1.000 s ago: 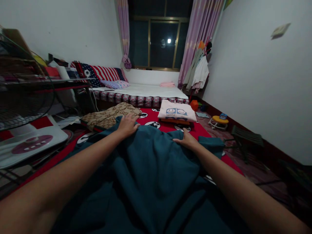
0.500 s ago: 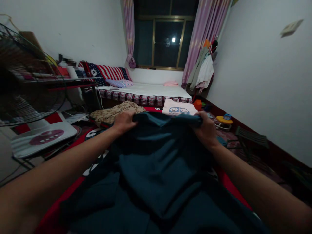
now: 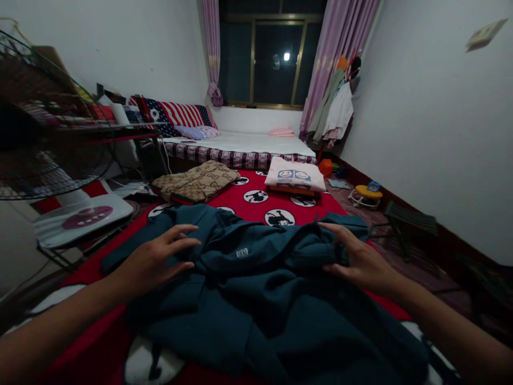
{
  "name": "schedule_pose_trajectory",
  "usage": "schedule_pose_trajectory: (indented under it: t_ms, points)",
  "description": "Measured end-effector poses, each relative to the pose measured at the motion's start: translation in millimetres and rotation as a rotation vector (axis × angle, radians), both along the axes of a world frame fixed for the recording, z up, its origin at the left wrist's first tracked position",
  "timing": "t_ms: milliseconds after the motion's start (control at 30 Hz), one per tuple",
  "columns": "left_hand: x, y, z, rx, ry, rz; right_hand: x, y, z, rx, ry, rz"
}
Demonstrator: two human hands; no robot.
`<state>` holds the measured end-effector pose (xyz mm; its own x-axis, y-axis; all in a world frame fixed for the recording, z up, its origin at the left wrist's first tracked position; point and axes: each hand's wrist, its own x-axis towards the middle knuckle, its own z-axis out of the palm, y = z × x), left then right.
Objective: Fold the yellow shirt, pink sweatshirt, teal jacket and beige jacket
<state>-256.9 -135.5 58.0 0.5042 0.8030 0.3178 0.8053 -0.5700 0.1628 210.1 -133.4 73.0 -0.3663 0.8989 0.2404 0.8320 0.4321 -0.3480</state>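
Observation:
A dark teal garment (image 3: 272, 299), which looks like a jacket, lies rumpled on a red blanket (image 3: 224, 201) with black-and-white round prints. A small pale logo shows on its bunched upper part. My left hand (image 3: 160, 254) is over the garment's left side, fingers spread and holding nothing. Across from it, my right hand (image 3: 356, 256) is at the bunched cloth on the right, its thumb and fingers apart. Whether those fingertips touch the cloth I cannot tell.
Beyond the garment lie a folded brown patterned cloth (image 3: 198, 182) and a folded pale pink shirt (image 3: 295, 175). A fan (image 3: 48, 117) and a white chair (image 3: 86, 216) stand at left. At right are a yellow stool (image 3: 366, 193) and a dark folding stool (image 3: 411, 222).
The teal garment, held up by both hands before, has come down onto the blanket. Both hands have let go and moved lower and nearer, uncovering more of the blanket behind.

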Motion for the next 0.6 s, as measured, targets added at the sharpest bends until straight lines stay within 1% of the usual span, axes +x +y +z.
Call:
schedule_pose_trajectory:
  t_ms: [67, 167, 267, 333, 400, 500, 567, 600]
  points:
    - [8.9, 8.8, 7.4, -0.074, -0.020, 0.044, -7.1, 3.9, 3.7, -0.055, -0.024, -0.049]
    - [19.2, 20.8, 10.7, -0.235, 0.031, 0.050, -15.7, 8.9, -1.1, -0.111, -0.102, -0.097]
    - [23.1, 21.3, 8.6, -0.293, 0.109, 0.016, -19.9, 6.0, -8.3, -0.171, -0.175, -0.075]
    - [24.5, 15.9, 8.3, -0.330, 0.145, 0.005, -21.7, 0.4, -7.1, -0.232, -0.175, -0.042]
    - [26.7, 9.0, 9.2, -0.385, 0.167, -0.004, -23.7, -5.4, 1.0, -0.310, -0.128, 0.016]
    - [31.1, 1.2, 13.5, -0.437, 0.199, -0.014, -24.8, -11.7, 22.3, -0.426, -0.057, 0.094]
    - [33.9, -1.6, 21.6, -0.454, 0.228, -0.017, -21.7, -14.0, 39.3, -0.529, -0.030, 0.109]
    - [35.1, -2.2, 28.6, -0.482, 0.242, -0.026, -18.5, -14.4, 48.4, -0.604, -0.022, 0.105]
